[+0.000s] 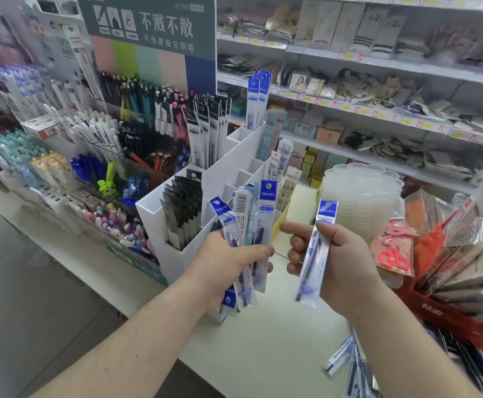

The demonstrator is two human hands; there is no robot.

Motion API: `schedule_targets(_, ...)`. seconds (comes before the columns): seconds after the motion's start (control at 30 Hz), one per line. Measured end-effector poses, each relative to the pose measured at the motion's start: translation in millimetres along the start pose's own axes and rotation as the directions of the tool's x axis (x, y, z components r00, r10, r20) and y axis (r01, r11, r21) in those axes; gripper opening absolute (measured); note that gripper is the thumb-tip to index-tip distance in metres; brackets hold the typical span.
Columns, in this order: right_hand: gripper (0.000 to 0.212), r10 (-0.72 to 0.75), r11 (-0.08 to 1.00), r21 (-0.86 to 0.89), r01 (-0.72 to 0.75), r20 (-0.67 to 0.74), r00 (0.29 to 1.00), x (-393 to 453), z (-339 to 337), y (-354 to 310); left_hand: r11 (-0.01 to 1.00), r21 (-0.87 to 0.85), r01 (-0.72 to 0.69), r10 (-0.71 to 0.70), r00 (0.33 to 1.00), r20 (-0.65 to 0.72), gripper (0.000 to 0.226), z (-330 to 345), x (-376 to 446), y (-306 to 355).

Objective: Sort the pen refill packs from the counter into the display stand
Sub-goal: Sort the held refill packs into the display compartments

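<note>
Loose refill packs (346,360) lie on the counter (263,340) at 5 o'clock. Right hand (346,259) pinches one blue pack (316,251); left hand (223,262) grips a fanned bunch (249,225). Best matched by header to the blue compartment (259,96) at 12 o'clock of the display stand (228,173), slid in upright.

Two hands show: the left hand (225,264) grips a fanned bunch of blue-topped refill packs (247,225), four as far as can be told, since they overlap. The right hand (336,264) pinches one single refill pack (315,254). One white display stand (220,179) sits on the tabletop (263,349). In it, one compartment holds a row of black packs (184,211), too overlapped to count; another holds a cluster of black-and-white packs (210,130), and at its far end stand blue packs (259,96), at least two. At the tabletop's near right edge lies a loose pile of further packs (349,360), too blurred to count. One stack of clear plastic trays (361,196) stands beside the display stand.
</note>
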State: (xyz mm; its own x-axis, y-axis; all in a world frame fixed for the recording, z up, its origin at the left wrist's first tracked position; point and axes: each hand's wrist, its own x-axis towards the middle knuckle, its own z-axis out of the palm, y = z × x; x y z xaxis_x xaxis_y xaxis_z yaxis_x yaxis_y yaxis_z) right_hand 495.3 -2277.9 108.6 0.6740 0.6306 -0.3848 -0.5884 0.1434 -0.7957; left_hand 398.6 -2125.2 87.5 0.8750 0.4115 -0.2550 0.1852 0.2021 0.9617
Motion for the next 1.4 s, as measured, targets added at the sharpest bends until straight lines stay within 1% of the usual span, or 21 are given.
schedule_targets(0.1, 0.046, -0.167, 0.967, -0.201, 0.156, -0.036, 0.985, -4, 7, 1, 0.999, -0.012, 0.029, -0.029, 0.999, 0.038, 0.028, 1, -1, -2)
schedule_targets(0.13, 0.05, -0.239, 0.937, -0.268, 0.224, -0.027, 0.971, -5, 10, 1, 0.999, -0.014, 0.037, -0.037, 0.998, 0.048, 0.028, 2, -1, -2)
schedule_targets(0.17, 0.061, -0.323, 0.889, -0.348, 0.297, -0.019, 0.946, -6, 15, 2, 0.999, -0.014, 0.041, -0.04, 0.998, 0.056, 0.028, 3, -1, -3)
schedule_targets(0.2, 0.072, -0.407, 0.828, -0.432, 0.359, -0.021, 0.913, -6, 19, 4, 0.999, -0.003, 0.044, -0.044, 0.997, 0.061, 0.028, 5, -1, -4)
schedule_targets(0.23, 0.075, -0.473, 0.776, -0.488, 0.4, -0.029, 0.881, -6, 22, 6, 0.999, 0.011, 0.043, -0.044, 0.997, 0.064, 0.031, 6, -1, -6)
schedule_targets(0.33, 0.047, -0.54, 0.736, -0.517, 0.437, -0.057, 0.84, -1, 32, 17, 0.999, 0.026, 0.042, -0.044, 0.996, 0.082, 0.042, 11, -3, -8)
schedule_targets(0.43, 0.044, -0.599, 0.65, -0.618, 0.442, -0.06, 0.798, 6, 34, 27, 1.0, -0.011, 0.024, -0.023, 0.997, 0.068, 0.027, 14, -6, -7)
schedule_targets(0.47, 0.045, -0.605, 0.627, -0.647, 0.434, -0.053, 0.795, 7, 34, 28, 0.999, -0.029, 0.02, -0.018, 0.998, 0.058, 0.024, 14, -6, -6)
schedule_targets(0.53, 0.044, -0.597, 0.618, -0.668, 0.415, -0.054, 0.801, 9, 33, 30, 0.999, -0.043, 0.015, -0.013, 0.998, 0.055, 0.028, 11, -6, -6)
schedule_targets(0.6, 0.035, -0.568, 0.661, -0.629, 0.408, -0.064, 0.821, 10, 34, 29, 0.999, -0.035, 0.023, -0.02, 0.997, 0.068, 0.04, 8, -7, -4)
schedule_targets(0.63, 0.027, -0.552, 0.69, -0.602, 0.402, -0.079, 0.83, 10, 33, 28, 0.999, -0.029, 0.026, -0.024, 0.996, 0.083, 0.041, 5, -8, -3)
schedule_targets(0.67, 0.023, -0.55, 0.708, -0.584, 0.397, -0.104, 0.829, 11, 31, 26, 0.999, -0.019, 0.033, -0.031, 0.996, 0.089, 0.036, 3, -7, -3)
schedule_targets(0.77, 0.025, -0.57, 0.703, -0.591, 0.395, -0.137, 0.81, 10, 22, 21, 0.998, -0.027, 0.054, -0.053, 0.998, 0.037, 0.008, -5, -6, 1)
schedule_targets(0.83, 0.025, -0.529, 0.707, -0.59, 0.39, -0.075, 0.846, 3, 23, 17, 0.999, -0.002, 0.04, -0.04, 0.999, -0.013, 0.006, -10, -5, 0)
schedule_targets(0.9, 0.025, -0.448, 0.713, -0.583, 0.391, 0.051, 0.893, -6, 27, 14, 0.997, 0.073, 0.024, -0.02, 0.998, -0.052, 0.011, -12, -3, 0)
schedule_targets(1.0, 0.023, -0.333, 0.715, -0.587, 0.38, 0.192, 0.923, -15, 36, 12, 0.973, 0.228, -0.036, 0.047, 0.998, -0.045, 0.017, -11, -4, -1)
schedule_targets(1.07, 0.028, -0.316, 0.728, -0.57, 0.382, 0.216, 0.924, -16, 42, 12, 0.934, 0.35, -0.075, 0.099, 0.994, -0.051, 0.019, -9, -4, -4)
schedule_targets(1.17, 0.026, -0.393, 0.765, -0.477, 0.432, 0.186, 0.901, -16, 47, 14, 0.836, 0.545, -0.055, 0.145, 0.982, -0.123, 0.022, -10, -2, -7)
schedule_targets(1.27, 0.026, -0.398, 0.806, -0.426, 0.412, 0.125, 0.909, -18, 53, 15, 0.696, 0.717, -0.029, 0.188, 0.972, -0.144, 0.013, -9, -3, -4)
schedule_targets(1.33, 0.029, -0.348, 0.84, -0.409, 0.357, 0.101, 0.932, -18, 58, 17, 0.624, 0.781, -0.024, 0.209, 0.968, -0.138, 0.015, -8, -6, -3)
schedule_targets(1.4, 0.025, -0.303, 0.879, -0.363, 0.308, 0.074, 0.95, -17, 63, 18, 0.637, 0.771, -0.019, 0.182, 0.975, -0.127, 0.019, -7, -7, -4)
